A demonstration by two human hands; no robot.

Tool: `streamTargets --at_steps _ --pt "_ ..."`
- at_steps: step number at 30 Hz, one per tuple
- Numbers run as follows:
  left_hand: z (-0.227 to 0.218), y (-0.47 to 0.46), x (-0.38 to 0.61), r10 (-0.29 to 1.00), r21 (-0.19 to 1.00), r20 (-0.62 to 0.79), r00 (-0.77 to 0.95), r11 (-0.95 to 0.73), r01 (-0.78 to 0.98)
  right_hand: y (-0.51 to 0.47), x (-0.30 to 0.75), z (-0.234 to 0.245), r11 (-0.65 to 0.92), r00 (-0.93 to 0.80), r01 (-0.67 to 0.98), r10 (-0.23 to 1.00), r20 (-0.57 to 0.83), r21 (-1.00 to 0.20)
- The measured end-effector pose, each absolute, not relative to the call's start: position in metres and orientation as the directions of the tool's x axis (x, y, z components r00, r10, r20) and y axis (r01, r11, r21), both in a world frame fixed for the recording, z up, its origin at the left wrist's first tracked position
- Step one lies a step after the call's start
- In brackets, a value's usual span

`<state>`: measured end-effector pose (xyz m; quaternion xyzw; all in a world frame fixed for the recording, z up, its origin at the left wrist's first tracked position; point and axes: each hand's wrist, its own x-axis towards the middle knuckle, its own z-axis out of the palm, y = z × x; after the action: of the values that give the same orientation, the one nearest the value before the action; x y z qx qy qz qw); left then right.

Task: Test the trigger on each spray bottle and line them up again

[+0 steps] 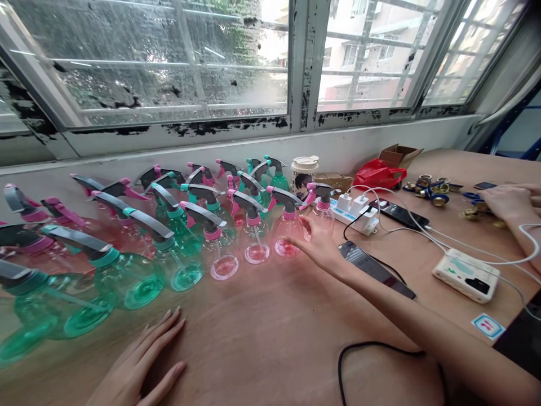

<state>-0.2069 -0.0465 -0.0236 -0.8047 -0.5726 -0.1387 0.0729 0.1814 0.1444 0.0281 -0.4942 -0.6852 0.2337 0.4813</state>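
Note:
My right hand (318,243) reaches to a clear pink spray bottle (281,228) that stands upright on the table. The thumb lies across its front and the index finger curls at its right side; the other fingers are partly hidden. Another pink spray bottle (323,207) stands just behind this hand. My left hand (143,358) rests flat on the table, fingers spread, holding nothing. In front of it stand a green spray bottle (127,279) and several more in green, pink and clear plastic, with grey trigger heads.
A lidded paper cup (305,169), a power strip (350,214) with chargers, and a red plastic bag (380,173) are at the back. A phone (376,268), white device (467,274) and black cable (380,344) lie right. Another person's hands (509,200) are near brass fittings (435,192).

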Motion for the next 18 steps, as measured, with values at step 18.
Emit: streamTargets --at_steps 18 --pt "-0.025 -0.046 -0.205 0.943 0.161 0.285 0.175 -0.226 0.961 0.196 0.253 0.056 0.374 -0.157 0.423 0.928 0.339 -0.825"
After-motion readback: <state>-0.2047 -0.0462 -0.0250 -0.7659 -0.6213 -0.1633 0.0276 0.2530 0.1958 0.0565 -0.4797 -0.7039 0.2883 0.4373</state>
